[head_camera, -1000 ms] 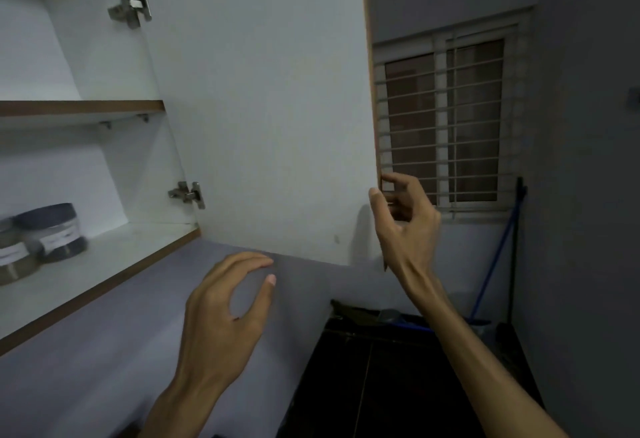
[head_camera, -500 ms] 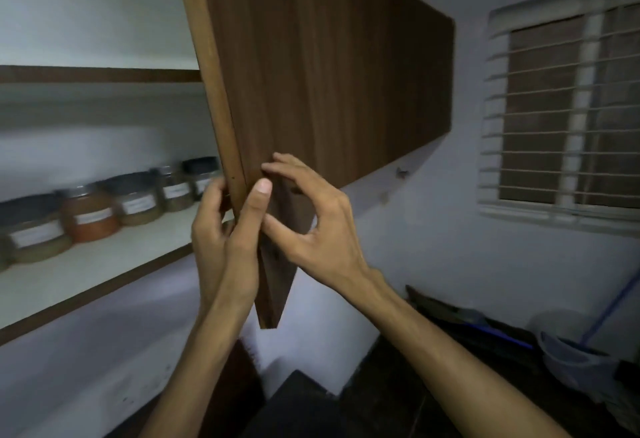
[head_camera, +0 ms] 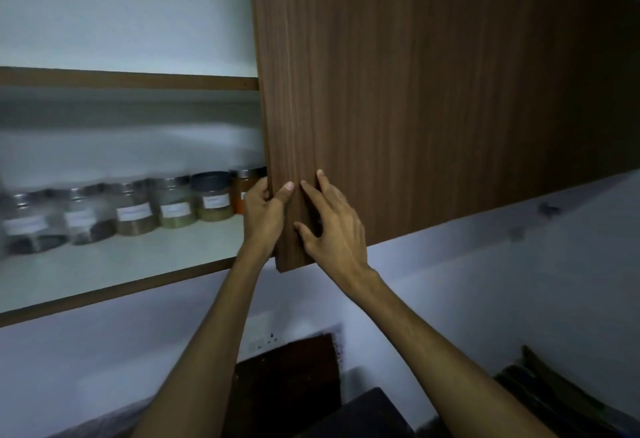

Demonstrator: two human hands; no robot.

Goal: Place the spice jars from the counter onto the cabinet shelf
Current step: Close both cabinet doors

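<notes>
The jars (head_camera: 173,210) stand in a row on the shelf (head_camera: 114,264), left of the fingers (head_camera: 322,188). The door (head_camera: 415,91) is under the fingers.

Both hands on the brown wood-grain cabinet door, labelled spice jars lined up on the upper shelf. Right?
Wrong shelf. The head view shows the labelled spice jars on the lower white shelf. Left hand and right hand are both on the brown wood-grain cabinet door.

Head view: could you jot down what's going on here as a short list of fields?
door: brown wood cabinet door, partly covering the shelf
left hand: grips the door's edge
right hand: fingers spread flat on the door's front
jars: row on the shelf, labelled, blurred
orange jar: nearest the door, partly hidden
</notes>
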